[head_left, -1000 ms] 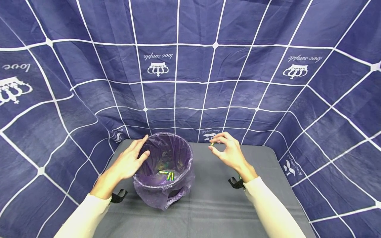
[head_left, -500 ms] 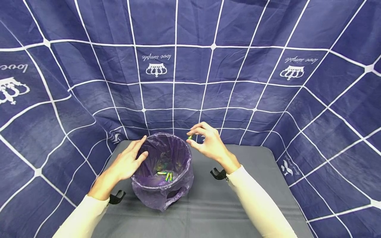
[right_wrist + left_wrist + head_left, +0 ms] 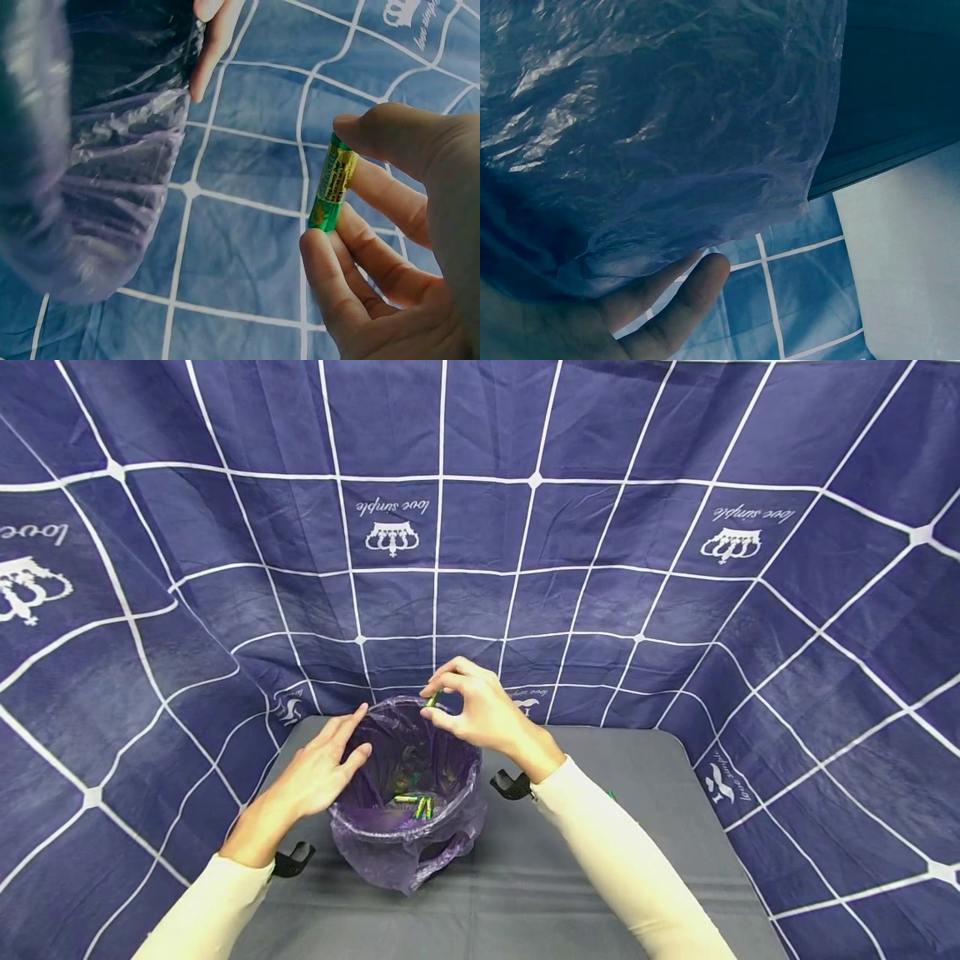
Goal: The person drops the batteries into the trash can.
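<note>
Right hand (image 3: pixel 483 714) has swung left from the open bench side to above the far rim of the bin (image 3: pixel 408 793), carrying a green-yellow battery (image 3: pixel 431 699) pinched between thumb and forefinger; a second ago it was well right of the bin, over the grey bench (image 3: pixel 600 877). So the battery now sits over the bin mouth, held in the air and not released. Left hand (image 3: pixel 322 772) has not shifted: fingers straight, resting flat against the bin's left rim and its purple liner bag (image 3: pixel 390 860).

Head view shows several batteries (image 3: pixel 420 803) already on the bin bottom (wrist views don't). Right wrist view shows the grip closely: battery (image 3: pixel 332 192) held end to end, thumb on one cap, fingertip on the other. Left wrist view gives only crinkled liner (image 3: pixel 667 135) and a fingertip (image 3: pixel 697 277) beside it.
</note>
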### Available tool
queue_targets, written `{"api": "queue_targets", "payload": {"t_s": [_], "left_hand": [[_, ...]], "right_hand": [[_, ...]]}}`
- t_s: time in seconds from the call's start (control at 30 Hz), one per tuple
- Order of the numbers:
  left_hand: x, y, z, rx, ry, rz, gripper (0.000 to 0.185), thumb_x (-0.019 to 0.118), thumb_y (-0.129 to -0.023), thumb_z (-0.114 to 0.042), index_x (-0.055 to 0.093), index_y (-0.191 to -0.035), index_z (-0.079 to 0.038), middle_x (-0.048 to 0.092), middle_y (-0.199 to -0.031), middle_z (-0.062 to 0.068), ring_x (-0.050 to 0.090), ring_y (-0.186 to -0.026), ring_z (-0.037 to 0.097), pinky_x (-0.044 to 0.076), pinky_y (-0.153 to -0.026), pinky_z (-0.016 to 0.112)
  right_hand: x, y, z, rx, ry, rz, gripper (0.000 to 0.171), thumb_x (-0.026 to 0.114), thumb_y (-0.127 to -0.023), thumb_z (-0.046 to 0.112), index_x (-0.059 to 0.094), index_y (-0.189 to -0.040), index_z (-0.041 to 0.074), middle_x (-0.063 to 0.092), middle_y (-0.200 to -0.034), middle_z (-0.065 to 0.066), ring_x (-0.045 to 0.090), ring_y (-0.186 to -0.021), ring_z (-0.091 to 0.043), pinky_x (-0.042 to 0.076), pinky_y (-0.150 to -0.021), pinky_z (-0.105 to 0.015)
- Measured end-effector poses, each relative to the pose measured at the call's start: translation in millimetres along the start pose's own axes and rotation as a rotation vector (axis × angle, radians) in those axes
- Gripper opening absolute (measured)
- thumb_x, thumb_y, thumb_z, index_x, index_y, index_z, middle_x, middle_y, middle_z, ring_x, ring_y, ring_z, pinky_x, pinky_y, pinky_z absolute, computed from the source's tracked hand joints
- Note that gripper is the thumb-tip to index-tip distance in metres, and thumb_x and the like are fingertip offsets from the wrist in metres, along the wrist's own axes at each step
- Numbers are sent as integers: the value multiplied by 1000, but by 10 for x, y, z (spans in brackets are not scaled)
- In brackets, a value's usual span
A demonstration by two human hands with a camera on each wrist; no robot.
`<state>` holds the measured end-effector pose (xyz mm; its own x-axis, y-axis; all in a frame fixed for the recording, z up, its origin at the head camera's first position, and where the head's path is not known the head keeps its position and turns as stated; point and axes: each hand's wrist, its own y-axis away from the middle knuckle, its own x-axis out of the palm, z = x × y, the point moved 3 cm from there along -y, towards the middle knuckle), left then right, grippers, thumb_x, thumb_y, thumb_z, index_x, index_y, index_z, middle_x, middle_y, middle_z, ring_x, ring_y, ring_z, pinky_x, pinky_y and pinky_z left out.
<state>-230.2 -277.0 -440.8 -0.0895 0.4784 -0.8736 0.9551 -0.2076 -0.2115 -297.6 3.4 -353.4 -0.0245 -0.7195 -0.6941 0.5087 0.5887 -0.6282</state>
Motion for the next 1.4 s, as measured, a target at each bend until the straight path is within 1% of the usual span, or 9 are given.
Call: {"api": "queue_targets", "payload": {"t_s": [0.2,0.43,0.53,0.67,0.83,1.03,1.23,1.4], "left_hand": [[5,0,1,4,2,-3,71,54,-123,-37,32,-184,-11,51,-174,25,62,-151,59,52,-114,81],[2,-5,-7,14,6,-10,70,55,-122,-36,33,-184,-9,51,-174,25,63,-151,59,53,-115,80],[-3,-10,-13,17,10,-11,70,55,-122,-35,34,-183,-8,51,-174,26,63,-150,59,53,-115,80],[-2,-10,-14,16,7,-4,70,55,-122,-35,34,-183,-8,51,-174,27,63,-149,60,53,-115,80],[5,-5,-6,8,13,-2,71,55,-122,-35,32,-184,-9,50,-174,27,63,-150,59,53,-116,79],[6,-2,-2,10,12,-7,71,56,-122,-35,33,-184,-9,51,-173,26,62,-151,59,52,-116,79],[12,-4,1,8,7,-4,71,55,-122,-35,32,-184,-9,51,-174,26,61,-152,59,52,-116,80],[17,-10,-1,9,1,0,71,54,-122,-36,31,-185,-9,50,-175,27,60,-152,60,52,-115,81]], "right_hand": [[48,-118,68,15,3,57,19,95,-98,20,88,-113,10,79,-119,-5,80,-116,-23,63,-100,-38],[81,-177,85,40,5,93,20,95,-99,21,89,-114,9,79,-119,-6,80,-115,-23,66,-102,-39],[82,-177,79,59,13,111,21,95,-100,22,89,-117,10,78,-122,-6,80,-118,-25,65,-103,-41],[83,-149,57,93,36,157,27,95,-100,28,88,-122,12,77,-127,-8,79,-124,-29,63,-108,-45],[83,-71,13,119,67,198,29,93,-102,32,88,-125,15,77,-130,-7,77,-128,-29,62,-112,-47],[36,54,-43,138,60,187,26,91,-103,27,88,-125,13,77,-130,-7,76,-130,-30,61,-114,-50],[-40,205,-115,155,50,155,22,89,-104,26,89,-123,16,78,-129,-5,77,-129,-29,60,-114,-53],[-109,330,-181,160,36,116,19,89,-104,23,89,-120,14,79,-126,-4,79,-126,-27,62,-111,-49]]}}
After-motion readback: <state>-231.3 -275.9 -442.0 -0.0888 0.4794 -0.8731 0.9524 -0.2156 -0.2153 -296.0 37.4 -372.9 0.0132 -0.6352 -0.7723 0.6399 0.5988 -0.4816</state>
